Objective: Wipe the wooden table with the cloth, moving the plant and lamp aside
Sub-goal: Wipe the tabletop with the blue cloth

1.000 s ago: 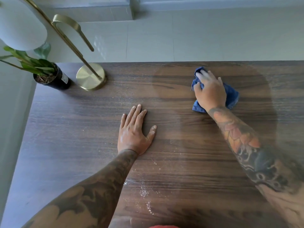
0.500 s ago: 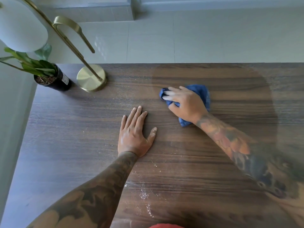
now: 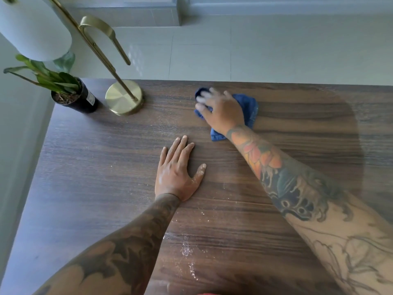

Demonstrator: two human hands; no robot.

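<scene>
White dust (image 3: 187,250) streaks the table (image 3: 89,188) near my edge. My left hand (image 3: 177,174) lies flat mid-table, fingers straight, holding nothing. Beyond it my right hand (image 3: 223,111) presses the blue cloth (image 3: 251,107) down — fingertips blurred. At the far left corner stand the lamp (image 3: 124,96) and the plant (image 3: 70,92).

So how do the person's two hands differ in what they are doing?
The left hand lies flat on the dark wooden table, fingers straight, holding nothing; the right hand presses the crumpled blue cloth. The left looks sharp, the right's fingertips blurred. Both arms are tattooed.
</scene>
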